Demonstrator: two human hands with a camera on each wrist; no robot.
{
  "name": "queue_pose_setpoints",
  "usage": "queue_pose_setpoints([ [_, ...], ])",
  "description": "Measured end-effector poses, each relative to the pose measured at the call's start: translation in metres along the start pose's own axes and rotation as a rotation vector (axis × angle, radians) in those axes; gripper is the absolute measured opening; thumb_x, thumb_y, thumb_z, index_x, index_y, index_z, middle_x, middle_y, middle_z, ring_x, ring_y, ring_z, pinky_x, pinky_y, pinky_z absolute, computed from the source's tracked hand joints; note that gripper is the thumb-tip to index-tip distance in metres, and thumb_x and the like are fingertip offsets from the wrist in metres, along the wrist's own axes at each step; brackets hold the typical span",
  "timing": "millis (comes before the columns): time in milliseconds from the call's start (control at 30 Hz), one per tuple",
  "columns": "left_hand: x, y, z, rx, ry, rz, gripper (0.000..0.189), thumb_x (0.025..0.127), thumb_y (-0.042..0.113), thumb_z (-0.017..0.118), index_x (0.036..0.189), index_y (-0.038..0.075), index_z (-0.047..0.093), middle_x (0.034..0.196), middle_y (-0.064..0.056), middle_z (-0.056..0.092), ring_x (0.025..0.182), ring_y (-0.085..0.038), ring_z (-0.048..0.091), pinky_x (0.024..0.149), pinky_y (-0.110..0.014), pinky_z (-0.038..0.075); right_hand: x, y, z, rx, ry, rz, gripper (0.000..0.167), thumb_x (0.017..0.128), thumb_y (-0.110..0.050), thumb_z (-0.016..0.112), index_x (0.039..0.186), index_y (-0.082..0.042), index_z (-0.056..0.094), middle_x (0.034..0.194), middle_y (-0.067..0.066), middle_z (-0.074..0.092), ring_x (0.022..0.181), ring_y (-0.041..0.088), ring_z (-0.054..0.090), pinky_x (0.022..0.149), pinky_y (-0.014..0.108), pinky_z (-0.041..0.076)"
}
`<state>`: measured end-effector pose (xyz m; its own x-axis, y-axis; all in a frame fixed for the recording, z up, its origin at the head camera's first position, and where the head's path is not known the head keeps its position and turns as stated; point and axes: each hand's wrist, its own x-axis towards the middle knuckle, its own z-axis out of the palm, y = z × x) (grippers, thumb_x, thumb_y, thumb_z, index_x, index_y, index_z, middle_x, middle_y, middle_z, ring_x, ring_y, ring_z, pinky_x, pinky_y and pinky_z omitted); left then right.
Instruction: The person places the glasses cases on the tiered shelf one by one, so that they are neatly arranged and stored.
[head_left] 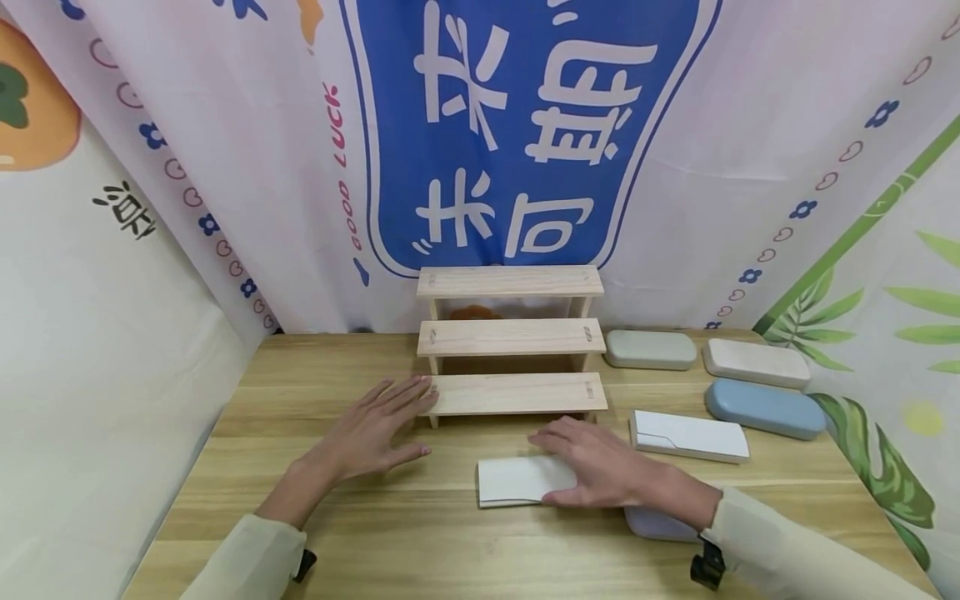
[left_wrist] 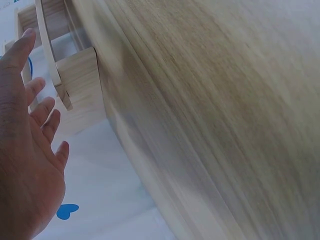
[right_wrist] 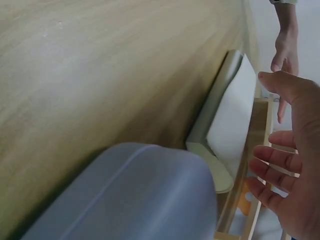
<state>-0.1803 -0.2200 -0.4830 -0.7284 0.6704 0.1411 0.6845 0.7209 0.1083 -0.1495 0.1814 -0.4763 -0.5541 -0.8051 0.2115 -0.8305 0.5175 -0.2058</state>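
Note:
A three-step pale wooden rack stands at the back middle of the table. My left hand has its fingers stretched out, with the fingertips at the left end of the lowest step. In front of the rack lies a flat cream glasses case with a wavy flap edge. My right hand reaches over the right end of that case, hiding part of it. The right wrist view shows its fingers spread and loosely bent, gripping nothing. Partly under the right forearm sits a lavender case.
Several more cases lie to the right: a white one with a flap, a blue one, an off-white one and a grey-green one beside the rack. A printed curtain hangs behind the wooden table.

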Motion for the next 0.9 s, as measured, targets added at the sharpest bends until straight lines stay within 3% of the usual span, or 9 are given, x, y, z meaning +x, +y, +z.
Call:
queue_pose_setpoints([
  [367,0.001,-0.001,0.003,0.004,-0.005,0.008,0.082,0.101,0.059,0.062,0.164,0.011,0.039,0.173,-0.011,0.03,0.158,-0.033,0.033,0.13,-0.057,0.019,-0.004,0.003,0.012,0.017,-0.036,0.038,0.074,0.08,-0.052,0.089,0.133,-0.007,0.068,0.128,0.007,0.068,0.114,0.023,0.067,0.093,0.041,0.061],
  [900,0.003,0.001,0.005,0.004,-0.005,0.015,0.08,0.1,0.056,0.065,0.163,0.012,0.042,0.171,-0.012,0.034,0.157,-0.034,0.035,0.13,-0.058,0.02,-0.003,0.007,0.016,0.061,-0.095,0.069,0.071,0.078,-0.048,0.092,0.131,-0.007,0.071,0.118,0.002,0.069,0.103,0.015,0.066,0.084,0.032,0.059],
])
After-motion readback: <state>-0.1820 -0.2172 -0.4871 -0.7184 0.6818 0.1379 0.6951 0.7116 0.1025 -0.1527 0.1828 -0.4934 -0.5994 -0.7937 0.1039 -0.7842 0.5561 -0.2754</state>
